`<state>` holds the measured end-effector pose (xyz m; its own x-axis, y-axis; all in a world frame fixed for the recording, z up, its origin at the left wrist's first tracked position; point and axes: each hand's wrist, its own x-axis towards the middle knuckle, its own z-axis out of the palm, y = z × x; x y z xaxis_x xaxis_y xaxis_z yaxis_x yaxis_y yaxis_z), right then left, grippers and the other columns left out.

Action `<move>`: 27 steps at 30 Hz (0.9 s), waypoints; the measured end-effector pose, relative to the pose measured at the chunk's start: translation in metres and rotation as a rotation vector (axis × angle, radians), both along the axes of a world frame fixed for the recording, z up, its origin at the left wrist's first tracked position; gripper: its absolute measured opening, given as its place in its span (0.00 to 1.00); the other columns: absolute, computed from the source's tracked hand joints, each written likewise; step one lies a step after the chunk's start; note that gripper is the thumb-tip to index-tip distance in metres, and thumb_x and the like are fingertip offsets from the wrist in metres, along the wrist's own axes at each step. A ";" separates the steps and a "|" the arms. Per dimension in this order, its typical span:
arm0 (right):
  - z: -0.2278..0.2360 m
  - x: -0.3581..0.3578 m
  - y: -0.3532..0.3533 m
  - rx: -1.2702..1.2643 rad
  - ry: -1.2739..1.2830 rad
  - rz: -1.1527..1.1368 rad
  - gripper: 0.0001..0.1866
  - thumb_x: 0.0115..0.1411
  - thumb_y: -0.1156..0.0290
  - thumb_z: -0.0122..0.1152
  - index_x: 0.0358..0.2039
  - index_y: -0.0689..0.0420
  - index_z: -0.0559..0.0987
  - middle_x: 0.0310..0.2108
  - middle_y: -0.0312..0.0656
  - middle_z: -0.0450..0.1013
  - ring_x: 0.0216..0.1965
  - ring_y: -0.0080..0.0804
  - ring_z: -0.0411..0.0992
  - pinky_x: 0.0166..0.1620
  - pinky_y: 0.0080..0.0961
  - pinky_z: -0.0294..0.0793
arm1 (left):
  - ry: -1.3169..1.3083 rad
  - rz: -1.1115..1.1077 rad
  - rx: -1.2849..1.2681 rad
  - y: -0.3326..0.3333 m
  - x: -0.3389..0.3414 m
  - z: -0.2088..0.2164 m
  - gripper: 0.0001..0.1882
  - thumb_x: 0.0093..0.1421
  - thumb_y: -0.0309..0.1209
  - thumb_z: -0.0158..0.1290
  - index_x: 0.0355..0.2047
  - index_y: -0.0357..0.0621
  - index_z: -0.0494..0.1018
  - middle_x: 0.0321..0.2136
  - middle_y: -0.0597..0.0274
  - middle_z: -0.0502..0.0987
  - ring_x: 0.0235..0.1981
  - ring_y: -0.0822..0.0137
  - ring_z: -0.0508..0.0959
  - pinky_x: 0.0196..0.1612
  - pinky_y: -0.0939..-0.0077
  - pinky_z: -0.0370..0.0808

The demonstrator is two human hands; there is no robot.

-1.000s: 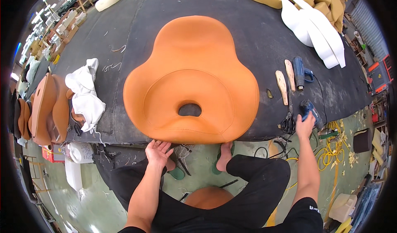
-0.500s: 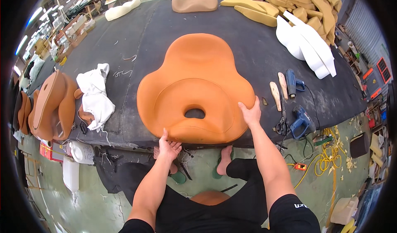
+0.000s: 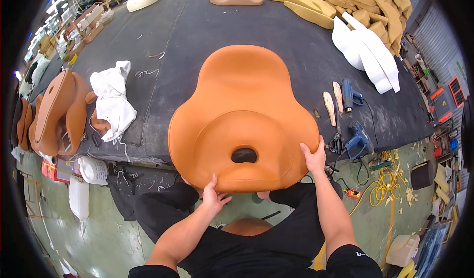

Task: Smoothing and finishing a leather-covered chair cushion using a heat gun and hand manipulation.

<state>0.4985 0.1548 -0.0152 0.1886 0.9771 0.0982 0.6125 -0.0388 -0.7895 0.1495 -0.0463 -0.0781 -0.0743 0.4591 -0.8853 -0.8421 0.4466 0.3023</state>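
An orange-brown, leather-like seat cushion point(image 3: 242, 88) with a wide rounded back part, a stitched round hollow and an oval hole lies before me. Its near end juts past the table's front edge. At its right rim my right hand point(image 3: 314, 157) grips it, thumb on top and fingers under the side, mostly hidden. My left hand point(image 3: 213, 197) holds the front edge left of the middle, thumb up against the rim, the other fingers loosely spread below it.
The dark table point(image 3: 158, 90) bears a white cloth bundle point(image 3: 113, 98) and brown cushions point(image 3: 59, 112) at left. At right lie two heat guns point(image 3: 348, 95), scissors point(image 3: 335, 142), wooden-handled tools point(image 3: 329, 109) and white sheets point(image 3: 365, 56). Yellow foam pieces point(image 3: 365, 6) heap behind. A yellow cable point(image 3: 382, 189) coils on the floor.
The cushion has come toward me with both hands on it, and its near end now overhangs the table edge further. My view has shifted slightly.
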 end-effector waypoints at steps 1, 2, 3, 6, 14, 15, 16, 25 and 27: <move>-0.001 -0.004 0.000 0.001 -0.009 0.000 0.54 0.58 0.52 0.79 0.75 0.66 0.61 0.66 0.62 0.72 0.68 0.53 0.71 0.69 0.43 0.70 | 0.000 -0.003 -0.001 0.001 0.000 -0.001 0.48 0.64 0.65 0.61 0.73 0.47 0.63 0.70 0.45 0.65 0.74 0.41 0.61 0.75 0.30 0.52; 0.000 -0.007 -0.001 0.000 -0.008 -0.001 0.54 0.58 0.52 0.79 0.75 0.66 0.61 0.66 0.62 0.72 0.68 0.53 0.71 0.69 0.43 0.70 | 0.007 0.038 -0.010 0.003 0.002 -0.001 0.47 0.64 0.64 0.61 0.73 0.48 0.63 0.71 0.46 0.65 0.74 0.42 0.61 0.75 0.29 0.51; 0.001 -0.009 -0.002 0.152 -0.211 -0.014 0.53 0.59 0.54 0.78 0.75 0.67 0.60 0.69 0.63 0.68 0.71 0.56 0.66 0.71 0.46 0.65 | 0.014 0.080 -0.018 0.005 0.002 -0.001 0.46 0.65 0.63 0.61 0.73 0.49 0.63 0.72 0.48 0.64 0.74 0.43 0.61 0.75 0.28 0.51; 0.026 -0.029 0.015 0.437 -0.480 0.144 0.50 0.63 0.56 0.73 0.76 0.67 0.58 0.76 0.61 0.58 0.78 0.60 0.54 0.76 0.54 0.54 | 0.048 0.086 -0.016 0.006 0.003 -0.002 0.45 0.66 0.62 0.61 0.73 0.50 0.63 0.72 0.50 0.64 0.74 0.43 0.61 0.75 0.27 0.50; 0.044 -0.188 0.146 0.099 -0.695 0.591 0.48 0.73 0.40 0.51 0.80 0.61 0.53 0.82 0.53 0.45 0.83 0.51 0.40 0.80 0.60 0.41 | -0.022 0.092 0.045 0.003 0.001 -0.008 0.51 0.62 0.59 0.66 0.77 0.53 0.56 0.77 0.50 0.55 0.78 0.40 0.50 0.73 0.21 0.49; 0.040 -0.205 0.160 0.023 -0.711 0.629 0.48 0.74 0.38 0.48 0.80 0.60 0.52 0.83 0.52 0.42 0.83 0.51 0.38 0.80 0.61 0.39 | -0.036 0.090 0.047 0.003 0.003 -0.005 0.50 0.62 0.59 0.66 0.76 0.53 0.58 0.77 0.51 0.57 0.78 0.42 0.50 0.73 0.22 0.50; 0.036 -0.226 0.169 0.024 -0.706 0.641 0.48 0.74 0.38 0.48 0.80 0.60 0.52 0.83 0.52 0.42 0.83 0.51 0.38 0.80 0.61 0.39 | -0.048 0.094 0.046 0.001 0.003 -0.003 0.48 0.62 0.58 0.66 0.75 0.53 0.59 0.76 0.52 0.58 0.78 0.43 0.51 0.73 0.22 0.50; 0.031 -0.300 0.122 0.020 -0.676 0.935 0.52 0.71 0.35 0.51 0.80 0.61 0.52 0.83 0.54 0.41 0.83 0.57 0.37 0.79 0.62 0.40 | -0.066 0.241 0.058 -0.001 0.002 -0.023 0.36 0.64 0.53 0.67 0.67 0.56 0.70 0.64 0.64 0.77 0.67 0.51 0.72 0.68 0.27 0.63; 0.039 -0.269 0.087 0.077 -0.672 1.122 0.50 0.71 0.39 0.55 0.79 0.63 0.55 0.82 0.56 0.43 0.82 0.58 0.40 0.79 0.60 0.42 | -0.039 0.348 0.119 -0.003 -0.003 -0.038 0.34 0.63 0.49 0.68 0.65 0.55 0.72 0.60 0.65 0.80 0.61 0.53 0.78 0.65 0.29 0.67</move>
<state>0.2295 0.2419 0.0236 -0.8262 0.5571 -0.0837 0.5543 0.7776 -0.2967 0.1462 -0.0491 -0.1166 -0.2115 0.5124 -0.8323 -0.9493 0.0951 0.2998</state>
